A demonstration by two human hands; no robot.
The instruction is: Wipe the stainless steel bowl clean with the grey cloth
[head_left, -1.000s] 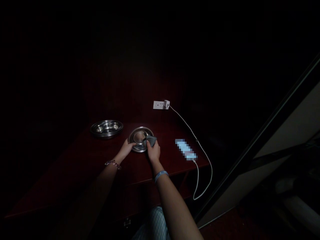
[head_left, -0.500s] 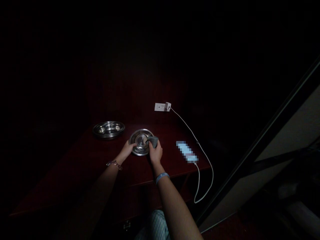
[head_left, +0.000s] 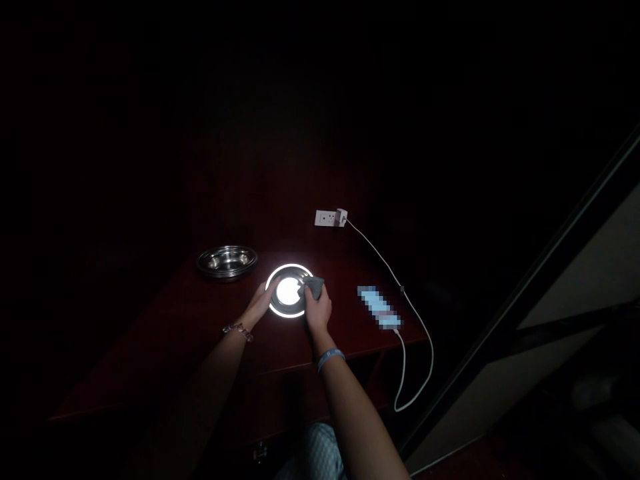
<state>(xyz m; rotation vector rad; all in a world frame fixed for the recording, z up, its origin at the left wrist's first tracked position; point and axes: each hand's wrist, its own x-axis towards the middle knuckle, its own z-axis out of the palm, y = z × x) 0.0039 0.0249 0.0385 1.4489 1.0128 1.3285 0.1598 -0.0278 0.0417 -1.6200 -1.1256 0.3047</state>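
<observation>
A round steel plate (head_left: pixel 289 308) is held over the dark red table (head_left: pixel 210 347), its middle and rim glaring white with reflected light. My left hand (head_left: pixel 259 303) grips the plate's left edge, thumb over the rim. In my right hand (head_left: pixel 319 312) is a bunched grey cloth (head_left: pixel 314 287), pressed against the plate's right side. The fingers under the plate are hidden. Back and to the left of it sits a small stack of shiny steel plates (head_left: pixel 227 262).
A phone (head_left: pixel 379 308), blurred out, lies on the table's right side. Its white cable (head_left: pixel 425 327) loops past the table edge up to a charger (head_left: pixel 341 217) in a wall socket (head_left: pixel 325 218). A pale panel with a dark frame slants along the right.
The plate has tilted and now throws back bright light. My left thumb has shifted up along the rim. The whole view has shifted slightly, moving everything a little right and down.
</observation>
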